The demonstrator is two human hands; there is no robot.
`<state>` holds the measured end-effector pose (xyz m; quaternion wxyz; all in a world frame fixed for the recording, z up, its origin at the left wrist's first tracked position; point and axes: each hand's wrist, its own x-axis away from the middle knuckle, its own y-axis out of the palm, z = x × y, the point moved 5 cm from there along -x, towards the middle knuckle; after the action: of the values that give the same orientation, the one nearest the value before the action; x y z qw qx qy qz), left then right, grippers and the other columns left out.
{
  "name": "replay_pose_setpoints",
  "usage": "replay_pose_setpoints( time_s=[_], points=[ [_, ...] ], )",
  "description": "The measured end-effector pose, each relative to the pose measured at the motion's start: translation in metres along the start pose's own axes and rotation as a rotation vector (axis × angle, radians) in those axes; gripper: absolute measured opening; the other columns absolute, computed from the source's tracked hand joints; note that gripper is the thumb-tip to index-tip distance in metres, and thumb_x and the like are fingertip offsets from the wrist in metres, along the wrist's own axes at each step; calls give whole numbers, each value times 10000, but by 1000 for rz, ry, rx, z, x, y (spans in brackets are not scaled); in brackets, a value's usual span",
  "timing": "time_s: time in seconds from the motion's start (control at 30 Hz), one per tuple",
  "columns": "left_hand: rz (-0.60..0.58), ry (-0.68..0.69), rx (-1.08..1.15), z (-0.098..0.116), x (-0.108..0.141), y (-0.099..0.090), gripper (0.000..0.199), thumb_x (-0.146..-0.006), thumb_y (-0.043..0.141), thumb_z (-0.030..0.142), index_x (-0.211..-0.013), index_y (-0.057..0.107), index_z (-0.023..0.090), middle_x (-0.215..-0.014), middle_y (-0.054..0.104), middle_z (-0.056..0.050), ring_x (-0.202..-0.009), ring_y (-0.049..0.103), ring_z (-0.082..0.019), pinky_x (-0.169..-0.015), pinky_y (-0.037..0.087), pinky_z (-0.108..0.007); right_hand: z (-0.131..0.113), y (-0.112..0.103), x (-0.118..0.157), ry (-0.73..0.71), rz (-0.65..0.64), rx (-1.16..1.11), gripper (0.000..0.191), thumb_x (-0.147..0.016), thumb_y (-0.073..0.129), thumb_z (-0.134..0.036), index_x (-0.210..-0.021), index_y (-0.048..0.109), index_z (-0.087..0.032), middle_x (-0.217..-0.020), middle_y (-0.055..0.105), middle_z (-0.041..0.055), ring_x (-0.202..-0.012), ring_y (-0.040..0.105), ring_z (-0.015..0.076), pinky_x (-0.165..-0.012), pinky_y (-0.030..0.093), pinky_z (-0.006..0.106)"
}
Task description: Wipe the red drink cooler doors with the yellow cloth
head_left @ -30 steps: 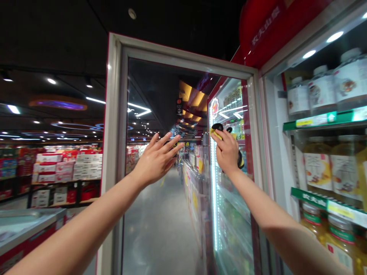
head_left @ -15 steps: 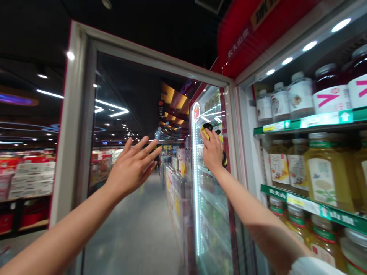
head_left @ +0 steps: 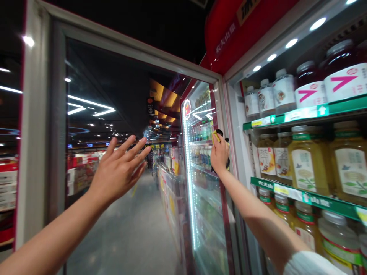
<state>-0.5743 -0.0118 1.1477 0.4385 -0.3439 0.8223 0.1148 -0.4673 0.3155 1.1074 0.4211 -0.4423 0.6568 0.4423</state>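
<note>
A red-topped cooler (head_left: 237,34) stands at the right, and its glass door (head_left: 137,214) swings open across the view. Inside, bottles (head_left: 304,164) line the shelves. The person's left hand (head_left: 122,168) is raised before the pane, its grip empty and fingers spread; whether it touches the glass cannot be told. The right hand (head_left: 220,154) has its grip closed on a yellow-and-black cloth (head_left: 219,133) at the door's right edge, beside the cooler's opening.

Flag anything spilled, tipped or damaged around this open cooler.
Nothing stands out: the bottles in view stand upright on their shelves, no spill shows, and the glass door near the right hand has no visible crack.
</note>
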Motion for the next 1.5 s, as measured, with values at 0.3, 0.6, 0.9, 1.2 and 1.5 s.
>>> replay_pose_setpoints(
  time_s=[0.3, 0.6, 0.9, 1.2, 1.5],
  points=[
    [-58, -39, -8, 2, 1, 1, 391, -1000, 449, 345, -1383, 525, 336, -1534, 501, -9, -1479, 376, -284, -1236, 211, -602, -25, -15, 43, -425, -231, -157, 486, -974, 414, -168, -1419, 574, -280, -1385, 647, 54, -1380, 494, 225, -1119, 426, 447],
    [-150, -44, -27, 1, 6, 8, 400, -1022, 423, 324, -1408, 514, 277, -1570, 455, -28, -1511, 309, -274, -1254, 175, -581, -90, 8, 31, -307, -213, -147, 503, -949, 424, -147, -1394, 605, -297, -1454, 593, 33, -1401, 448, 246, -1133, 396, 456],
    [-210, -50, 10, -6, 8, 18, 450, -1010, 430, 315, -1457, 486, 324, -1591, 424, -1, -1532, 264, -255, -1253, 147, -585, -93, 3, 41, -249, -195, -142, 469, -937, 445, -124, -1312, 671, -293, -1408, 634, 32, -1358, 491, 250, -1093, 420, 458],
    [-359, -4, 72, -27, 19, -8, 492, -995, 335, 247, -1452, 514, 216, -1585, 435, -77, -1493, 359, -236, -1233, 270, -531, -142, 2, 84, -621, -455, -214, 511, -918, 504, -127, -1363, 623, -349, -1451, 604, -14, -1400, 447, 236, -1080, 393, 435],
    [-267, 15, -8, -45, 48, -32, 477, -1000, 404, 277, -1470, 480, 265, -1587, 436, -51, -1483, 379, -229, -1241, 286, -518, -187, 21, 32, -370, -260, -185, 495, -935, 453, -132, -1377, 617, -284, -1484, 571, 18, -1384, 445, 276, -1049, 395, 475]
  ],
)
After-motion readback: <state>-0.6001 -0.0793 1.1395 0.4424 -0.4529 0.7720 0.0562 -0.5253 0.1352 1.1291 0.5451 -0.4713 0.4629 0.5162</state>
